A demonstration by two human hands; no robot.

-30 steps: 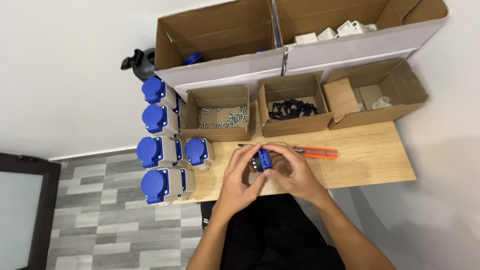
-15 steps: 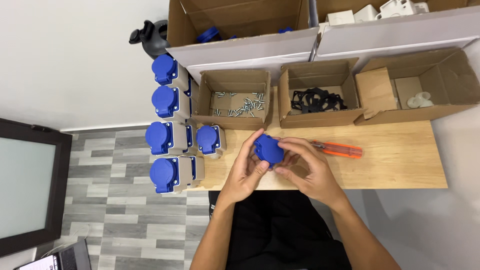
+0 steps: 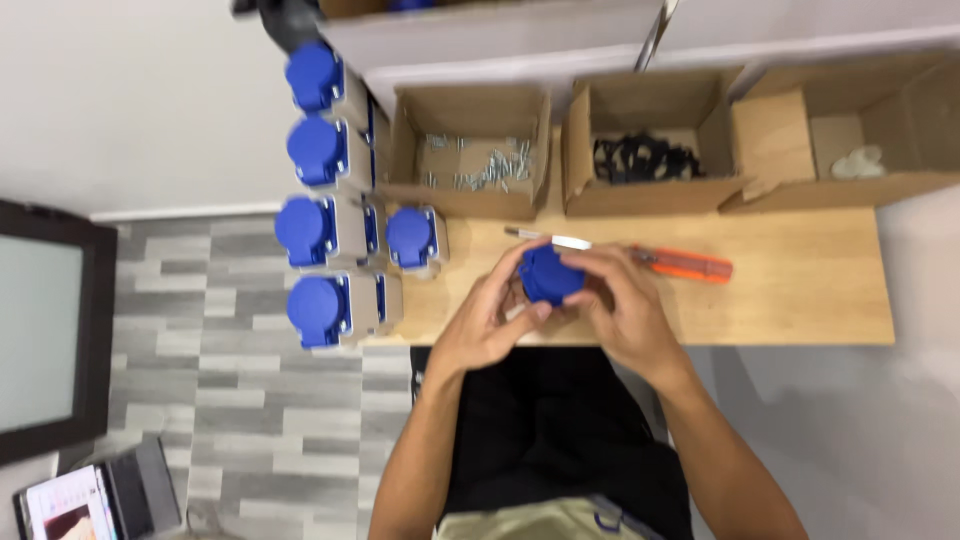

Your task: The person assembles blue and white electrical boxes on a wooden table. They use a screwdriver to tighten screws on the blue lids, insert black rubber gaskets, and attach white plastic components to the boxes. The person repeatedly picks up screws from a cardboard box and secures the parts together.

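Observation:
Both hands hold one blue socket unit just above the wooden table's near edge. My left hand grips its left and lower side with the fingers curled around it. My right hand cups its right side. Only the round blue cap of the unit shows between the fingers. An orange-handled screwdriver lies on the table just behind my hands.
Several finished grey units with blue caps stand in a column at the table's left end. Behind are open cardboard boxes: screws, black parts, white parts. A dark monitor stands on the floor at left.
The view has tilted down and closer, so the boxes sit higher in frame. My hands turned the blue unit so its cap faces up; they stay over the table's near edge.

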